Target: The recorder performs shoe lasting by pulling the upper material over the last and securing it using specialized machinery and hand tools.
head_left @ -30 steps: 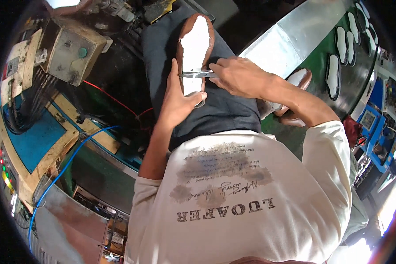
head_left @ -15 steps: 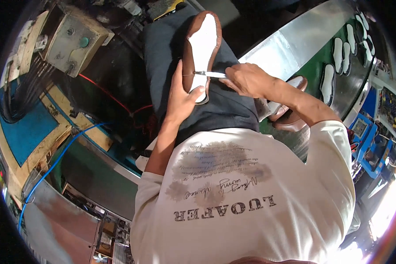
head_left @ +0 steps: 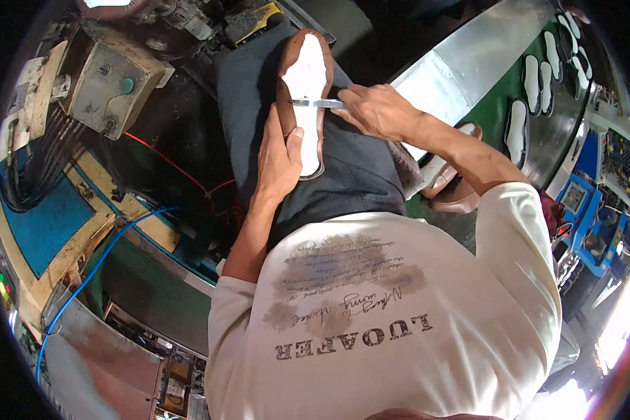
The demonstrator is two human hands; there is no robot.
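Observation:
A brown shoe [head_left: 282, 103] lies sole side up along my thigh, its toe pointing away from me. White lining [head_left: 308, 73] covers most of its underside, bordered by folded brown edges. My left hand [head_left: 280, 157] wraps the left side near the heel, with the thumb pressed on the white surface. In my right hand [head_left: 379, 112] is a slim silver hand tool [head_left: 323, 103], its handle partly hidden by the fingers. The tool lies across the middle of the shoe, its tip near the left edge. Its exact kind is unclear.
More brown shoes [head_left: 462, 196] sit beside my right leg. A shiny metal sheet [head_left: 462, 66] slants behind my right hand. Several white-faced shoe bottoms [head_left: 516, 133] lie on a green surface at the right. A worn metal box [head_left: 112, 80] with a green button stands left, above a blue hose [head_left: 84, 262].
The shoe and both hands appear slightly left and lower in view. The tool has shifted toward the toe relative to the shoe; both hands keep their holds.

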